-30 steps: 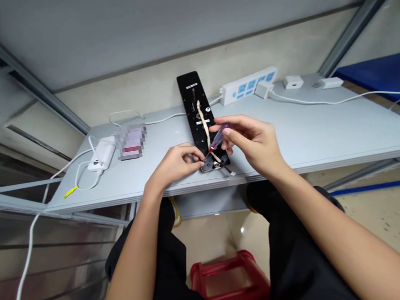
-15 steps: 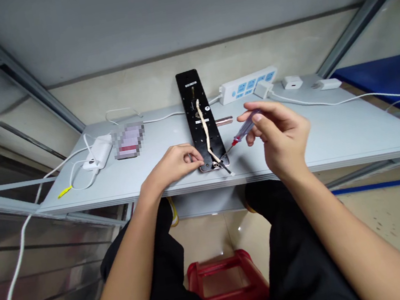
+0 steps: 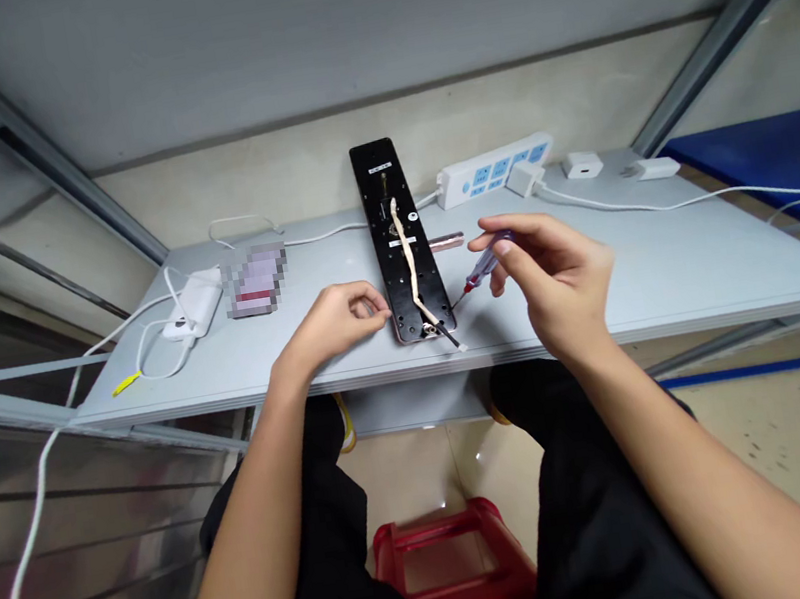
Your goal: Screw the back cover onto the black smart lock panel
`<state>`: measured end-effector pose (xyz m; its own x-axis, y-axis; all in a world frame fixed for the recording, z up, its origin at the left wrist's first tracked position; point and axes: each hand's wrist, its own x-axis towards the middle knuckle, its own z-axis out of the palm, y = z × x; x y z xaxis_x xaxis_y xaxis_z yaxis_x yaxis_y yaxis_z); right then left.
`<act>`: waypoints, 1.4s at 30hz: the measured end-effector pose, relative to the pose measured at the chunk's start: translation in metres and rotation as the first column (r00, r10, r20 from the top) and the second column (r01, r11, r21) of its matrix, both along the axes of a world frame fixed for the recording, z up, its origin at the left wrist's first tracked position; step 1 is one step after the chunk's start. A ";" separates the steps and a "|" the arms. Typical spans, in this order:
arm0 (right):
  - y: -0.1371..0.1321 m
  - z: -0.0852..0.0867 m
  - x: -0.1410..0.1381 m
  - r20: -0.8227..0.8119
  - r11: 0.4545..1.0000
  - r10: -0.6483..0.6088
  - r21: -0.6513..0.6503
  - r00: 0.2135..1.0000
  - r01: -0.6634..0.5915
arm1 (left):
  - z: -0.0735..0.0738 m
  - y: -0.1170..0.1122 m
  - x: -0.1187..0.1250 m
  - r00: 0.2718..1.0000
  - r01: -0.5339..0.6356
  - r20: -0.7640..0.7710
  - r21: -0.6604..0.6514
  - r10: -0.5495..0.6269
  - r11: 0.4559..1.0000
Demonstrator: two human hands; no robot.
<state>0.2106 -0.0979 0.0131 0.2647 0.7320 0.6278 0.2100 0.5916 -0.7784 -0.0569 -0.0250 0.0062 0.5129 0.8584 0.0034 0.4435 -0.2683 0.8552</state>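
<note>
A long black panel [image 3: 388, 230], which looks like the back of a door lock, lies lengthwise on the table. A cream-sleeved cable [image 3: 409, 263] runs down it and ends in a dark lead with a white plug [image 3: 461, 346] past its near edge. My right hand [image 3: 554, 270] grips a screwdriver [image 3: 482, 266] with a clear purplish handle and red collar. Its tip is at the panel's lower right corner. Beside the panel's lower left edge is my left hand [image 3: 346, 318], thumb and fingers pinched together; whether anything small is between them is hidden.
Behind the panel stands a white power strip [image 3: 493, 171] with a plugged-in adapter. Two white chargers [image 3: 582, 165] lie to the right. On the left are a pixelated phone [image 3: 257, 282] and a white power block [image 3: 194, 304] with cables. A red stool [image 3: 459, 574] is below.
My left hand has drawn back left from the panel's near corner to its side edge. The screwdriver tip has shifted from near the cable end to the right corner.
</note>
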 end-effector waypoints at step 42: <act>-0.001 0.004 0.000 0.005 0.945 0.325 0.025 0.946 -0.325 | -0.023 0.037 -0.021 0.906 -0.091 -0.340 0.425 0.252 0.901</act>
<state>0.2109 -0.0990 0.0167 0.0138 0.7622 0.6472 0.0037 0.6472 -0.7623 -0.0775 0.0121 -0.0170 0.3879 0.9012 0.1935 0.7795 -0.4328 0.4529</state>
